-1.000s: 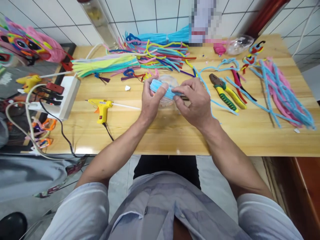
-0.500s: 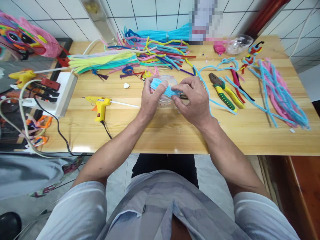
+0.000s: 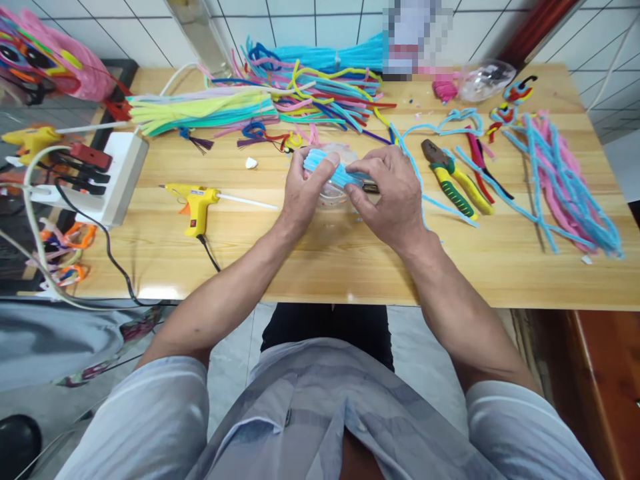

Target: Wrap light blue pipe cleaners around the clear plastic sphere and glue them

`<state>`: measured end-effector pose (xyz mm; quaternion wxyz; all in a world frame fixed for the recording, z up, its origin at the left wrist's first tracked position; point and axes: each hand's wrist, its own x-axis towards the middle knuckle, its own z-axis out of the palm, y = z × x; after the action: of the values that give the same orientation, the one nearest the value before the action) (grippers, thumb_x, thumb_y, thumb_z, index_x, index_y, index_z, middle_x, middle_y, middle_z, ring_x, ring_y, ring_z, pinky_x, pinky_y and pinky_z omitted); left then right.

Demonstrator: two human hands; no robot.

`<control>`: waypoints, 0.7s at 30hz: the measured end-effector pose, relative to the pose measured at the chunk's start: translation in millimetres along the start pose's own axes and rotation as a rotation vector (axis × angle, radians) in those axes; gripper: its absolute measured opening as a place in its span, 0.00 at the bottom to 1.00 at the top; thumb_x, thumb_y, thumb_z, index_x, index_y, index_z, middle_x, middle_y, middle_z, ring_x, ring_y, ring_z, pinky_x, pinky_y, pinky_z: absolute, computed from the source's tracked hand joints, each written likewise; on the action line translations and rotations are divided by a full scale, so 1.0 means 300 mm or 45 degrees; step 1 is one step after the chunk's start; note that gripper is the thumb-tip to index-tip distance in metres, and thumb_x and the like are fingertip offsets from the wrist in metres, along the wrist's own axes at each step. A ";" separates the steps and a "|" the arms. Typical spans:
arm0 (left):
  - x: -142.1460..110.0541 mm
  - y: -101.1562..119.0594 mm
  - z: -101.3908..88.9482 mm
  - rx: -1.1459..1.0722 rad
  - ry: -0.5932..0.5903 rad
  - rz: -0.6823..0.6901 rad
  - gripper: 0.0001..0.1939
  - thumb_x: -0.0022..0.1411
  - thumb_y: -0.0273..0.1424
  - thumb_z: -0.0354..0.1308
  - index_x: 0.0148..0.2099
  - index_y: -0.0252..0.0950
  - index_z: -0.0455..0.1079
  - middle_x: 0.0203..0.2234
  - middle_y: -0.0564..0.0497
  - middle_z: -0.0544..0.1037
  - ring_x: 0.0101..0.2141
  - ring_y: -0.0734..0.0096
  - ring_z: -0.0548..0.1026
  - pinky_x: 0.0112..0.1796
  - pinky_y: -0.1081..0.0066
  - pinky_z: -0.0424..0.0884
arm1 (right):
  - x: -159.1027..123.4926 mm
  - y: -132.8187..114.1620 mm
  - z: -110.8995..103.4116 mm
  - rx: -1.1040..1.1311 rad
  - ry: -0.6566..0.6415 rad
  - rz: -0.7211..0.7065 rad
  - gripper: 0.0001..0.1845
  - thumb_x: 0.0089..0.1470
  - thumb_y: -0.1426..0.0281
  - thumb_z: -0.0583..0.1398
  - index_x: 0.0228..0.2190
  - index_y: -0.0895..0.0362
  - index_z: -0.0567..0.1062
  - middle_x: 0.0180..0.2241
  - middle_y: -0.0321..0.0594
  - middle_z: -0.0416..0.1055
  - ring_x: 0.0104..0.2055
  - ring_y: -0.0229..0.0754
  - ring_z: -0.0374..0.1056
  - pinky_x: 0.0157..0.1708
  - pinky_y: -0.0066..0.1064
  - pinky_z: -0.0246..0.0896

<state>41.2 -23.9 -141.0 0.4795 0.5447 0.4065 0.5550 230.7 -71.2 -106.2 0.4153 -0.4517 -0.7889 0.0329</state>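
Blue bundle gripped in both hands, upper centre of the frame.
The blue bundle (image 3: 334,170) was held over the desk (image 3: 320,257), its left end clamped between the thumb and fingers of the left hand (image 3: 306,189). Its right end was pinched by the thumb and forefinger of the right hand (image 3: 389,193); a dark item (image 3: 371,189) was partly hidden by that hand. A clear plastic container (image 3: 333,198) was partly covered by the bundle. A yellow glue gun (image 3: 196,205) was seen lying left of centre, pliers (image 3: 454,179) right of the right hand, and looped pink and blue strips (image 3: 575,187) at the right.
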 end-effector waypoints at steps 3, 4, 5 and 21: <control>0.004 -0.011 0.008 -0.008 0.023 0.018 0.35 0.63 0.63 0.67 0.56 0.41 0.70 0.47 0.47 0.78 0.54 0.55 0.81 0.57 0.55 0.78 | -0.001 0.003 0.007 -0.022 -0.003 -0.007 0.13 0.71 0.59 0.61 0.53 0.48 0.77 0.50 0.46 0.78 0.57 0.57 0.73 0.60 0.56 0.71; 0.007 -0.016 0.010 -0.013 0.032 0.022 0.35 0.63 0.63 0.67 0.56 0.41 0.69 0.47 0.47 0.77 0.54 0.55 0.81 0.56 0.55 0.78 | 0.001 0.002 0.006 -0.035 0.001 -0.012 0.14 0.71 0.59 0.62 0.54 0.49 0.77 0.51 0.46 0.78 0.57 0.57 0.73 0.59 0.56 0.71; 0.010 -0.022 0.012 -0.020 0.038 0.024 0.35 0.63 0.63 0.67 0.56 0.41 0.69 0.46 0.47 0.77 0.54 0.55 0.81 0.56 0.55 0.78 | 0.005 -0.001 0.003 -0.051 0.010 -0.015 0.14 0.71 0.59 0.62 0.54 0.49 0.76 0.51 0.46 0.78 0.57 0.57 0.73 0.59 0.56 0.72; 0.001 -0.030 0.056 -0.094 0.000 0.015 0.36 0.61 0.62 0.69 0.57 0.42 0.69 0.47 0.47 0.78 0.55 0.56 0.80 0.62 0.52 0.74 | -0.330 -0.215 -0.153 -0.147 -0.591 0.238 0.06 0.69 0.69 0.63 0.45 0.54 0.81 0.43 0.46 0.82 0.43 0.50 0.79 0.42 0.39 0.73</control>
<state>58.6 -22.8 -148.5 0.4960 0.5290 0.3827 0.5724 242.4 -197.3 -110.7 0.1920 -0.5259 -0.8186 0.1288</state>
